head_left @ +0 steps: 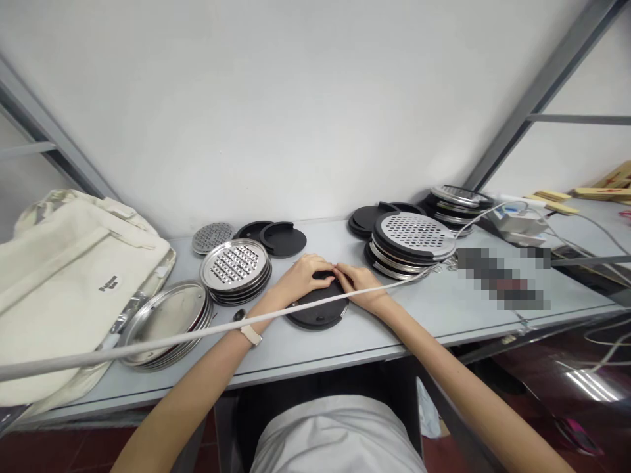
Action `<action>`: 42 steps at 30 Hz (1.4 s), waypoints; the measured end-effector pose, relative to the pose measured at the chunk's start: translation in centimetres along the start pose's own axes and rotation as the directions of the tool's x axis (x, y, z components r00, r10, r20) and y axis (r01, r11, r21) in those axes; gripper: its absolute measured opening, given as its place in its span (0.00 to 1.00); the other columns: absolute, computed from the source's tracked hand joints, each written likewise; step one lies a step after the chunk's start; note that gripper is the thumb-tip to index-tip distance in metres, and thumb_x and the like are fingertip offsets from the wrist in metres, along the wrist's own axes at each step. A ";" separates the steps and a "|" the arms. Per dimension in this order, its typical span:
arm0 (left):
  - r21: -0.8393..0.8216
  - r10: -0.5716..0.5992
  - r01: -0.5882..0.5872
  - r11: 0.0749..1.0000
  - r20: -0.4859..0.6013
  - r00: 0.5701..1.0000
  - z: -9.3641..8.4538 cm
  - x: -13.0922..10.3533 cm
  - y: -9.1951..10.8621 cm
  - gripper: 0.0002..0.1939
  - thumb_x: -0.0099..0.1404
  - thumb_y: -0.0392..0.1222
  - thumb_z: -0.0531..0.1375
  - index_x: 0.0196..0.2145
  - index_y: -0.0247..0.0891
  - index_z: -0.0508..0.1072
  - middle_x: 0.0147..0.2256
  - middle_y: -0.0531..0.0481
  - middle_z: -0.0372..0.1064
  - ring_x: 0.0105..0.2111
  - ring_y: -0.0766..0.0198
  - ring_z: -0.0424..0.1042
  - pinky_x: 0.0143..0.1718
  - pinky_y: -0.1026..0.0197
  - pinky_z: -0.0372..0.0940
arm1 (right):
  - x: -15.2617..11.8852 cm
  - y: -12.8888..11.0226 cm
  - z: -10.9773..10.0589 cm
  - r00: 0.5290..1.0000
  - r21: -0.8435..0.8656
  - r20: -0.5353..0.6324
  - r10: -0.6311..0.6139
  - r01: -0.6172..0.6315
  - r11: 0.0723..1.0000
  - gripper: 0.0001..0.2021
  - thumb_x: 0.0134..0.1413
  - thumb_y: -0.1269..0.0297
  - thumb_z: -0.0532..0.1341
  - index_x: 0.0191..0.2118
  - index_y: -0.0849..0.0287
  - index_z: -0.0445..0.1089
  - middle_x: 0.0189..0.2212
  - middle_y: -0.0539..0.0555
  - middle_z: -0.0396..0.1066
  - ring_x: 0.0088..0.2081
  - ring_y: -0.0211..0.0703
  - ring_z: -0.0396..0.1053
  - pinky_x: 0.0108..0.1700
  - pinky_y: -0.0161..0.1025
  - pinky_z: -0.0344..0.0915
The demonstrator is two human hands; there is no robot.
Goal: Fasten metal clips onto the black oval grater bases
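A round black disc (318, 311) lies on the grey table in front of me. My left hand (306, 276) rests at its upper left edge, thumb and fingers closing on the rim. My right hand (355, 281) is at the upper right edge, its fingertips pinched together and meeting those of my left hand. Whatever lies between the right fingertips is too small to make out. Left of the disc stands a stack of round grater plates (235, 264), and to the right is a stack of black-rimmed graters (417, 235).
A pile of shiny metal discs (165, 318) and a cream bag (64, 282) are at the left. Black discs (283, 238) lie near the wall. More stacked graters (456, 197) stand at the back right. A white cable (197, 332) crosses the view above the forearms.
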State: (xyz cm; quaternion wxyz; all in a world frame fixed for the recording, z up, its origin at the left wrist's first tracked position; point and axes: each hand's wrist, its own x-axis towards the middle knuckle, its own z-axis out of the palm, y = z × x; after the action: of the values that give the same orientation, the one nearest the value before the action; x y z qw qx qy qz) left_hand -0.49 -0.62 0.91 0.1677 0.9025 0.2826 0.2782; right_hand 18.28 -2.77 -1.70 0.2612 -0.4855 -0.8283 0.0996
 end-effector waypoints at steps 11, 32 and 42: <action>0.008 0.026 -0.026 1.000 0.013 1.000 -0.1 0.0 0.0 0.07 0.64 0.37 0.59 0.41 0.38 0.74 0.39 0.47 0.73 0.40 0.61 0.70 0.46 0.58 0.61 | -0.1 0.1 0.2 1.000 -0.031 -0.001 0.022 -0.022 0.999 0.13 0.62 0.64 0.48 0.34 0.58 0.68 0.24 0.55 0.72 0.24 0.43 0.66 0.29 0.35 0.54; 0.077 0.040 -0.046 0.996 0.075 0.996 0.0 0.2 0.2 0.09 0.65 0.36 0.57 0.43 0.39 0.73 0.38 0.49 0.73 0.42 0.59 0.67 0.50 0.54 0.57 | -0.9 0.7 0.1 0.997 -0.017 -0.059 0.041 -0.042 0.999 0.13 0.61 0.63 0.48 0.27 0.57 0.63 0.20 0.53 0.68 0.21 0.40 0.62 0.27 0.35 0.53; 0.164 -0.027 0.031 0.986 -0.027 0.999 -0.2 -0.2 0.6 0.08 0.62 0.39 0.59 0.39 0.37 0.65 0.40 0.47 0.65 0.44 0.57 0.64 0.49 0.54 0.59 | -0.6 0.3 -0.1 0.992 0.044 -0.106 0.063 -0.058 0.997 0.13 0.62 0.62 0.47 0.27 0.56 0.57 0.19 0.50 0.61 0.21 0.39 0.58 0.26 0.35 0.51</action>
State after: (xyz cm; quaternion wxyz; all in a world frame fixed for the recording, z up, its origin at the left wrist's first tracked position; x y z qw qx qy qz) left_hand -0.47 -1.19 1.24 0.0933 0.9056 0.3198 0.2627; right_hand 18.75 -3.12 -1.94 0.3118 -0.5097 -0.7958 0.0982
